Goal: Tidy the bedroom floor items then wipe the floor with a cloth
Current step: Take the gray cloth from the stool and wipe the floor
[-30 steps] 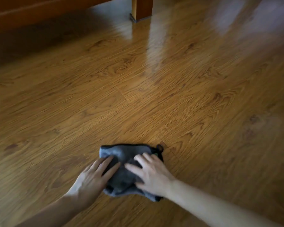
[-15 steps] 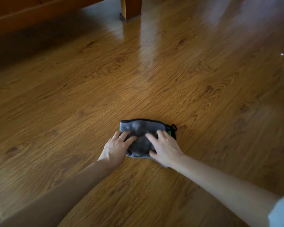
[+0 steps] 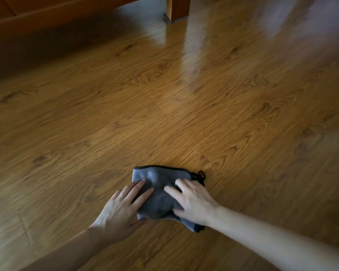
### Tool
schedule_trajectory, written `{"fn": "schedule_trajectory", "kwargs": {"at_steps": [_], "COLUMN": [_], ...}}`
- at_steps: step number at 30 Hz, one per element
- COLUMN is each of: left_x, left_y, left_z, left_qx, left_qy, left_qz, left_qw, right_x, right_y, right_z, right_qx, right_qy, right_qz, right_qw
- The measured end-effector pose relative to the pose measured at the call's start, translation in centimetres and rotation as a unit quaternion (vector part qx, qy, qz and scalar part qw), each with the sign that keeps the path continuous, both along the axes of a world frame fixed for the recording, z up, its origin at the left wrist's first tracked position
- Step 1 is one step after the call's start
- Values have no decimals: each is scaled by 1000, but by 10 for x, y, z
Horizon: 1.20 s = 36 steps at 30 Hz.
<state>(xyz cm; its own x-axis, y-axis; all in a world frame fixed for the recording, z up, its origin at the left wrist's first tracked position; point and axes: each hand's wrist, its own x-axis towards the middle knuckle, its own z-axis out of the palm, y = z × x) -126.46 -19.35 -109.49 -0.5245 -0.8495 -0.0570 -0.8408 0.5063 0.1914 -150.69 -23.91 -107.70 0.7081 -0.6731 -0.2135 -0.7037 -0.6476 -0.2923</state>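
- Both hands down on the cloth (image 3: 160, 192), a grey one with a dark edge, lying bunched on the wooden floor (image 3: 184, 118) in the lower middle of the view.
- Left hand (image 3: 121, 208) lies flat on the cloth's left side, fingers straight and spread, pressing rather than clutching; its palm sits partly on bare floor.
- Right hand (image 3: 192, 202) covers the right side, fingers splayed and slightly bent over the fabric, thumb laid along the near edge. Pressing down, no pinch visible.
- Much of the cloth is hidden under the two hands; only the far edge, the middle hump and a near corner show.
- A small dark loop (image 3: 201, 175) pokes out at the cloth's far right corner.
- Far back, a wooden furniture leg (image 3: 179, 7) stands on the floor, cut off by the top edge.
- A long wooden rail (image 3: 47, 14) runs along the upper left, dark shadow beneath it; nothing can be made out in there.
- The far right floor is washed out by glare and blur.
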Motion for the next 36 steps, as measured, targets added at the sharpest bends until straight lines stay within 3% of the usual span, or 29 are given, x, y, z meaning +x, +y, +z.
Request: {"fn": "schedule_trajectory", "kwargs": {"at_steps": [4, 12, 22, 26, 29, 36], "left_x": [-24, -51, -46, -47, -45, -21], "left_y": [-37, -91, -100, -97, -104, -98], "left_z": [-4, 7, -4, 2, 10, 52], "left_qx": [-13, 10, -4, 24, 12, 17], "left_qy": [-12, 50, 56, 66, 29, 1], "left_qz": [44, 125, 99, 104, 77, 100], "left_qw": [999, 991, 994, 992, 997, 995], "right_x": [-8, -3, 2, 1, 10, 49], "right_y": [-31, -75, -81, -79, -81, -76], "right_z": [2, 12, 3, 10, 24, 57], "right_qx": [-46, -85, -120, -82, -102, -153], "right_qy": [37, 100, 115, 114, 156, 134], "right_qz": [-40, -90, -70, -67, -64, -75], "right_qw": [997, 987, 984, 988, 980, 976]}}
